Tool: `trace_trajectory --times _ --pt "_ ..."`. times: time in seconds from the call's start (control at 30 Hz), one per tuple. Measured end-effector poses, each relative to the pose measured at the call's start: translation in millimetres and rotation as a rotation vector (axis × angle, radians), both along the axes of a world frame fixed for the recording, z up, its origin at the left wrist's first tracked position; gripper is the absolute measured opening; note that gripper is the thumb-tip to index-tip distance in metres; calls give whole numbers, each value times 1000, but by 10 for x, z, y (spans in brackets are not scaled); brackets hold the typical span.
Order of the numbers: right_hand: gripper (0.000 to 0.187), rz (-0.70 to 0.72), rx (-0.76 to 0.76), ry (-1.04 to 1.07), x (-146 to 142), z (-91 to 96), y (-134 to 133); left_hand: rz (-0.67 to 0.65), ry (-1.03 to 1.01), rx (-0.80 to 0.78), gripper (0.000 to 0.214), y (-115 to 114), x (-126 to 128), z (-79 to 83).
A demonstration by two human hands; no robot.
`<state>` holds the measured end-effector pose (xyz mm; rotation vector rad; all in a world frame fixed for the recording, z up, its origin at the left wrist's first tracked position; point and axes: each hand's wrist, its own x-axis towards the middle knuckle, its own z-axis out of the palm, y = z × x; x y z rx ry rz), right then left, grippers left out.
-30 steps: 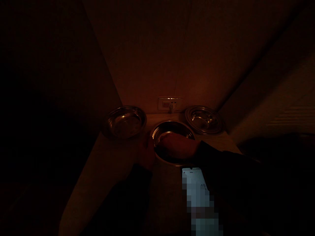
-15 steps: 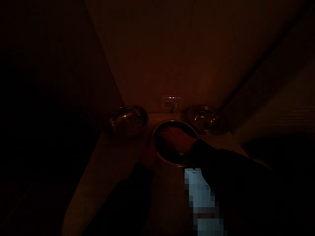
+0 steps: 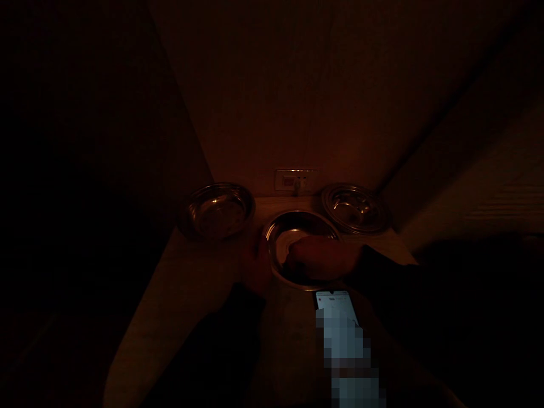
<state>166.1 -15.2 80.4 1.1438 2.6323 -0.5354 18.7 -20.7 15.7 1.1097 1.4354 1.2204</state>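
The scene is very dark. A round metal bowl (image 3: 276, 234) sits in the middle of a wooden table. My left hand (image 3: 255, 266) is closed on the bowl's left rim, its fingers only faintly visible. Over the right part of the bowl is my right hand (image 3: 323, 258), closed with curled fingers; whatever it may hold is hidden. The bowl's bottom shows pale to the left of that hand. Just in front of the bowl lies a lit phone (image 3: 338, 303), its screen partly blurred out.
Another metal bowl (image 3: 221, 212) stands at the back left of the table (image 3: 170, 300). At the back right is a shallow metal dish (image 3: 355, 208), its contents unclear. A wall socket (image 3: 296, 180) with a plug is on the wall behind.
My right hand has drawn back to the right and toward me inside the bowl, uncovering its shiny left part. My left hand stays at the rim.
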Motion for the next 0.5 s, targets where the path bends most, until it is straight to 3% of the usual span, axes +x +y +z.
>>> trace_trajectory --times 0.23,0.5 --pt "34 -69 79 68 -175 -150 126 9 32 37 32 33 -38 -82" --pt "23 53 -89 -34 113 26 51 -7 23 6 35 26 -27 -63"
